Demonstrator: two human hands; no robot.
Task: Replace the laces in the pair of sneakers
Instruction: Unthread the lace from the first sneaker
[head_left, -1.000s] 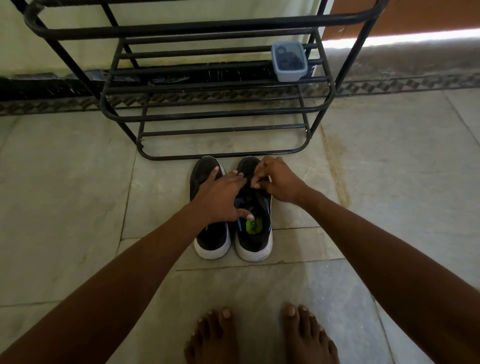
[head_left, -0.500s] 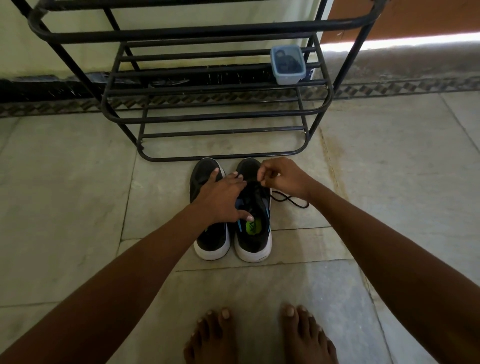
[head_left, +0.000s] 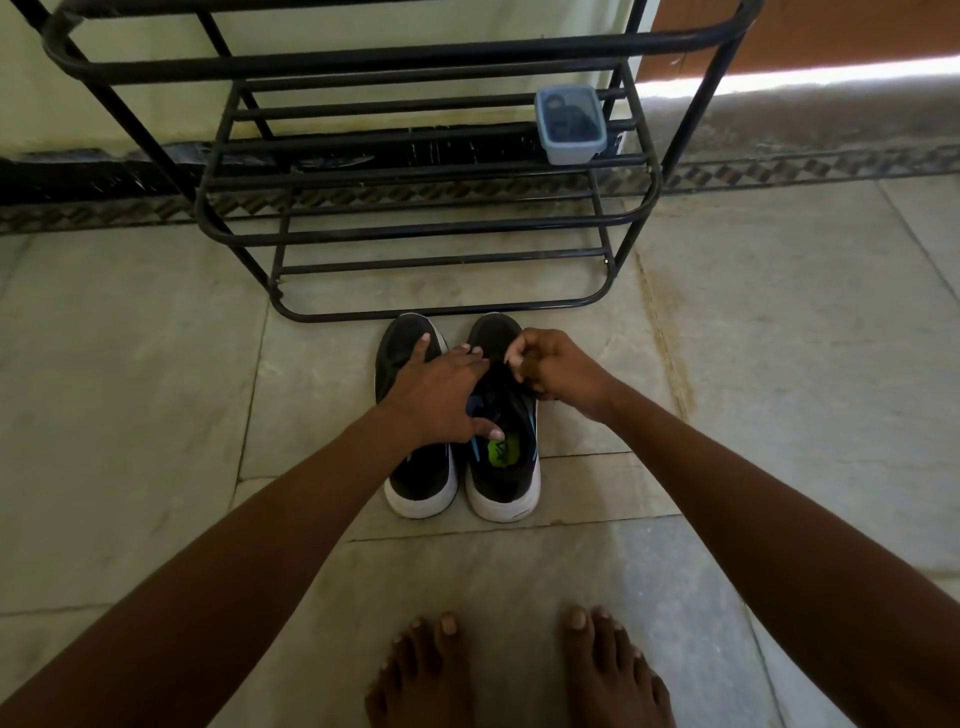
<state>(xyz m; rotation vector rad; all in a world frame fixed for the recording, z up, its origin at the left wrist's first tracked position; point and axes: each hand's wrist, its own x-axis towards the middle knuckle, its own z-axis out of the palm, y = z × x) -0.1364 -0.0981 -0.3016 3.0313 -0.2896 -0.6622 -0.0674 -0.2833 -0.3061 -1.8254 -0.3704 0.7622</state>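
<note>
- Two black sneakers with white soles sit side by side on the tiled floor (head_left: 156, 415), toes pointing at the foot of a black metal shoe rack (head_left: 415, 228), heels toward the person.
- Left sneaker (head_left: 421, 478): mostly covered by the left forearm, only the toe and heel showing.
- Right sneaker (head_left: 506, 467): a bright green insole patch (head_left: 501, 449) shows inside with a dark logo on it, too small to read; blue trim runs along the collar.
- Left hand (head_left: 441, 389) lies flat with fingers spread across both sneakers, fingertips on the left toe, thumb reaching down to the right sneaker's opening beside the green patch.
- Right hand (head_left: 556, 371) is over the right sneaker's upper, fingers curled and pinching a black lace (head_left: 511, 387) near the toe end; where the lace runs is hard to follow against the black upper.
- On the rack's middle shelf, toward its right end, stands a small grey-blue lidded plastic box (head_left: 570, 124) with something dark inside; no label readable.
- Behind the rack, a dark patterned border strip (head_left: 779, 171) runs along the base of a pale wall.
- Two bare feet (head_left: 519, 670) stand at the bottom edge of the view, on the floor just behind the sneakers' heels.
- Both forearms reach in from the lower corners and block part of the floor and the left sneaker.
</note>
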